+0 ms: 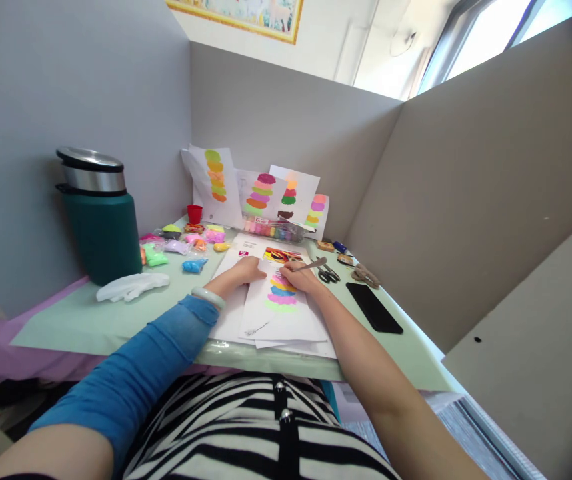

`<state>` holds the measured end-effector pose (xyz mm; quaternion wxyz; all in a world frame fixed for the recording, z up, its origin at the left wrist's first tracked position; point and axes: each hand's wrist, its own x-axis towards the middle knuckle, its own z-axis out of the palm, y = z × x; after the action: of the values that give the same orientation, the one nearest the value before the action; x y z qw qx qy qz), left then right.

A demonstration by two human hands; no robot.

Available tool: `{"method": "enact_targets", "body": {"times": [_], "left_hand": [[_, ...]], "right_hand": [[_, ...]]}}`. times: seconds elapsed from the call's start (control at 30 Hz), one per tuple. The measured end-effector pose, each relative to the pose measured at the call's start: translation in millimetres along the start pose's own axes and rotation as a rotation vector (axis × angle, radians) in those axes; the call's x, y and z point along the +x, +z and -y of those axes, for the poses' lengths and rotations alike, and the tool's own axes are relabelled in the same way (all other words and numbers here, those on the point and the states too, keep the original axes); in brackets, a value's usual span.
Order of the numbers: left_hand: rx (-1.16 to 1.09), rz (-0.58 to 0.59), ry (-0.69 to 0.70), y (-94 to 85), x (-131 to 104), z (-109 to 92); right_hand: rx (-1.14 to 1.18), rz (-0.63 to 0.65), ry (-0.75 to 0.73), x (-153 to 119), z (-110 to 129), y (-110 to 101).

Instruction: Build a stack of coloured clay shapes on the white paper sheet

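A white sheet of paper (259, 313) lies before me with a stack of wavy bands in yellow, blue, pink and pale green clay (282, 300) on it. My left hand (247, 270) is at the sheet's upper left edge, with its thumb on the paper and its other fingers partly hidden. Over the topmost bands, my right hand (300, 276) grips a silver metal fork (316, 263). The handle points up and right; its tines are small and hard to make out. More white paper and a printed sheet (283, 255) lie underneath.
On the left are a green flask (103, 227), a white crumpled bag (133, 287) and several clay packets (195, 265). Scissors (329, 270) and a black phone (373, 307) lie right. Painted-looking sheets (213, 190) lean against the partition (291, 113), behind a clay box (273, 229).
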<state>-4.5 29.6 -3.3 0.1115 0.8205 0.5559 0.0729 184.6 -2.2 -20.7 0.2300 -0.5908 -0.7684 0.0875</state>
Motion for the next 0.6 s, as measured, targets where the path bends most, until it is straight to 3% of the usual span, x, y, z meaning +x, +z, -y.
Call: {"method": "enact_targets", "body": {"times": [0.6], "left_hand": [[-0.005, 0.001, 0.014, -0.7, -1.4, -0.2]], "right_hand": [[-0.006, -0.007, 0.005, 0.2, -2.3, 1.7]]}}
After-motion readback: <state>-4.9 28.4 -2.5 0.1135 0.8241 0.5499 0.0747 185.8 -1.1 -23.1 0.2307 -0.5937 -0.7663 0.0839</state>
